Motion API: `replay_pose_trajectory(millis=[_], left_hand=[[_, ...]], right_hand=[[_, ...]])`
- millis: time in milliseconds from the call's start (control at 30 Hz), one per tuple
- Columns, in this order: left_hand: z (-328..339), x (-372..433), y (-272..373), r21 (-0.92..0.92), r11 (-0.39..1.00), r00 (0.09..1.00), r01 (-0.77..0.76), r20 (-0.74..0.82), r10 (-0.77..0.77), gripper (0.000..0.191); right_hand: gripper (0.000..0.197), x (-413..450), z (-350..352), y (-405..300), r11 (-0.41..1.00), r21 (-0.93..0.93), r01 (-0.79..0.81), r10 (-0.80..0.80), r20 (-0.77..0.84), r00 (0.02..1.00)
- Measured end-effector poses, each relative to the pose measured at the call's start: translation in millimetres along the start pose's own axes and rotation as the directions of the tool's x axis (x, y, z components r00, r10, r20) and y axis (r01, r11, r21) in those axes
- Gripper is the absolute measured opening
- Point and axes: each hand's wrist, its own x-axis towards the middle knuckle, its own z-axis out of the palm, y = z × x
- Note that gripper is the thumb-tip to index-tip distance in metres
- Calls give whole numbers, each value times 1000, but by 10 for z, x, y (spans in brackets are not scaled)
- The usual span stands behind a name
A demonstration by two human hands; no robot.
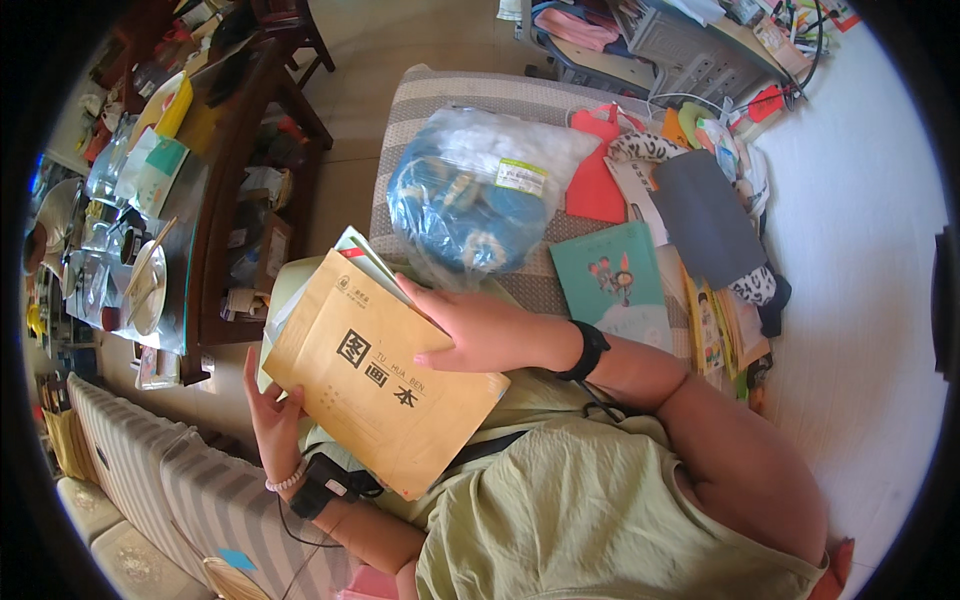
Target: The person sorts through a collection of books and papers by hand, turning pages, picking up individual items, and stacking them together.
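Note:
A stack of tan paper drawing books (390,375) with some papers under the top cover lies tilted on my lap. My left hand (276,424) pinches the stack's lower left edge between thumb and fingers. Along the upper right edge rests my right hand (472,330), its thumb on the top cover and its fingers at the edge of the sheets. Beyond the stack, a clear plastic bag (480,195) with blue and white soft contents sits on the striped seat. To its right lie a teal book (615,281) and a red bag (596,176).
A dark wooden table (196,300) with a glass top, dishes and chopsticks stands at the left. On the right of the seat are a dark grey folded thing (709,217), several books (709,322) and cloth items. A striped sofa back (210,480) runs along the lower left.

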Motion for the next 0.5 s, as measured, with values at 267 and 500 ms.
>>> replay_pose_trajectory(millis=[267,500], left_hand=[[-102,82,-230,-28,986,986,162,-41,-163,55],[-75,211,-257,-6,955,954,298,47,-297,29]], right_hand=[[49,-382,-770,92,961,195,-196,155,205,966],[45,-1243,-1455,861,724,-218,-655,582,-318,749]])
